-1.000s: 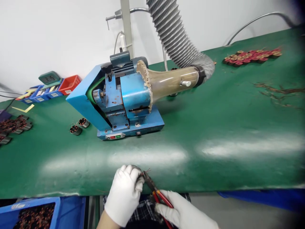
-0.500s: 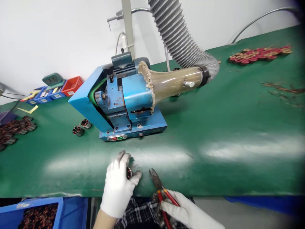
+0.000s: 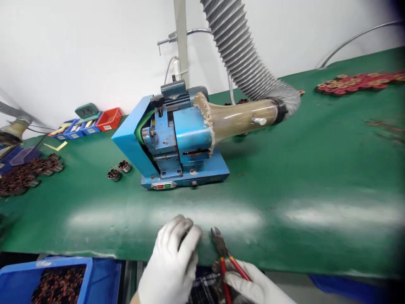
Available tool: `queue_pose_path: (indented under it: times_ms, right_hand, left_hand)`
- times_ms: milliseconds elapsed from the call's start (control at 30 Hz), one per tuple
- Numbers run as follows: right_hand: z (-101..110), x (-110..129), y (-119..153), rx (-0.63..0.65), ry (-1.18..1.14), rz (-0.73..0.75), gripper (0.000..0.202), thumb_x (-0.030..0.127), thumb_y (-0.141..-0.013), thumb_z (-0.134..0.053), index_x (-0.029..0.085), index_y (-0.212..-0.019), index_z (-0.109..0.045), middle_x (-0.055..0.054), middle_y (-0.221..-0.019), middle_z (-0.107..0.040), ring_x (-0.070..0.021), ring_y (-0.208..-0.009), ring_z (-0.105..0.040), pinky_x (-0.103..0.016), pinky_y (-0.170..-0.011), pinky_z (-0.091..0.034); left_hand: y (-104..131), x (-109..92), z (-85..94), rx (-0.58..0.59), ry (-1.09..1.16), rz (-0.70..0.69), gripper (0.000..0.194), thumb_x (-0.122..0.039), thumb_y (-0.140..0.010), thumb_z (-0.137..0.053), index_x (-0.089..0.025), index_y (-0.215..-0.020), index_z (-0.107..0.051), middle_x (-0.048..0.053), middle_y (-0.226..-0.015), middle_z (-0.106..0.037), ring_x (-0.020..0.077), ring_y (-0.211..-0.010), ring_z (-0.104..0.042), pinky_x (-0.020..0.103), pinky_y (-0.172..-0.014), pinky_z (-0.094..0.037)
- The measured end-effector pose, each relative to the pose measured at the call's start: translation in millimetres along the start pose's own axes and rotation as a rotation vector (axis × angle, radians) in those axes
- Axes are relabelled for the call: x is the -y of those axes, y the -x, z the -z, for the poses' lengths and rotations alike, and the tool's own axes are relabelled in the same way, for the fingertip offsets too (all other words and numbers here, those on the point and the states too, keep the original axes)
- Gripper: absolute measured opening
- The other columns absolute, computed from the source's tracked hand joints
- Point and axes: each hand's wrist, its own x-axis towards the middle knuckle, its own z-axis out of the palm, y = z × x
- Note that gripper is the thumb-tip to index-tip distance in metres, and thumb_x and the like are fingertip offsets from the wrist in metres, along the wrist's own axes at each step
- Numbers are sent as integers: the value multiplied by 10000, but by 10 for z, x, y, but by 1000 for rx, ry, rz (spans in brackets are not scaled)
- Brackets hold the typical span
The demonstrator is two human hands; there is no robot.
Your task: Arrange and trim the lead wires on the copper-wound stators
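Observation:
My left hand (image 3: 174, 257), in a white glove, is above the bench's front edge with its back toward me. Its fingers are curled round a small motor stator, which the glove now hides. My right hand (image 3: 249, 280), gloved as well, grips the red handles of the diagonal cutters (image 3: 222, 249). Their jaws point up and away, slightly apart, just right of my left hand. Beyond both hands stands a blue belt-driven machine (image 3: 186, 169). Left of its base, two stators (image 3: 119, 171) sit on the green bench top (image 3: 284, 177).
A blue bin (image 3: 90, 274) of copper-wound parts sits below the bench at left. Many stators (image 3: 28, 173) are massed on the far left. Red-and-tan rings (image 3: 354, 83) and wire scraps (image 3: 386, 126) lie at right. A grey hose (image 3: 247, 46) joins the machine's duct.
My left hand has turned over and come nearer, so the stator seen in it before is hidden. The cutters stay in my right hand. The view has shifted left.

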Motion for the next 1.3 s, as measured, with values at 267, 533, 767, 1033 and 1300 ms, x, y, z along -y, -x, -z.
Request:
queue_pose_path:
  times_ms: [267,533,767,1033,1300]
  right_hand:
    - [24,16,96,1,67,-74,628,491,-747,-542,39,-1175,-453,-163,-1135,-531,-256,-1059,-493,-342,-917,-382]
    - [-135,189,-14,58,283,39,437,433,-791,-466,45,-975,-542,-130,-963,-595,-249,-921,-538,-328,-828,-424]
    - [-211,307,-27,52,291,63,429,416,-824,-433,64,-1042,-543,-120,-1050,-575,-252,-1002,-509,-337,-889,-388]
    - [-343,225,-45,-114,188,32,457,436,-807,-467,78,-1083,-528,-121,-1045,-556,-243,-1044,-477,-325,-965,-312]
    - [-320,257,-100,175,-509,27,322,318,-691,-661,97,-897,-549,-64,-805,-593,-163,-701,-578,-293,-700,-439]
  left_hand:
    - [-208,90,-247,148,64,164,287,-105,-793,-398,-209,-1043,-497,21,-1074,-513,182,-931,-437,377,-813,-369]
    - [-149,-38,-251,132,82,291,242,-88,-780,-372,-211,-892,-547,15,-907,-522,169,-822,-398,339,-755,-308]
    - [-155,-56,-245,163,130,320,241,-75,-746,-400,-221,-876,-542,4,-882,-510,164,-804,-367,330,-745,-287]
    - [-192,-63,-217,210,117,326,235,-102,-769,-385,-228,-896,-537,7,-888,-513,172,-822,-387,337,-743,-296]
    - [-182,13,-213,191,106,367,255,-104,-788,-378,-220,-900,-575,18,-906,-544,173,-841,-423,347,-774,-306]
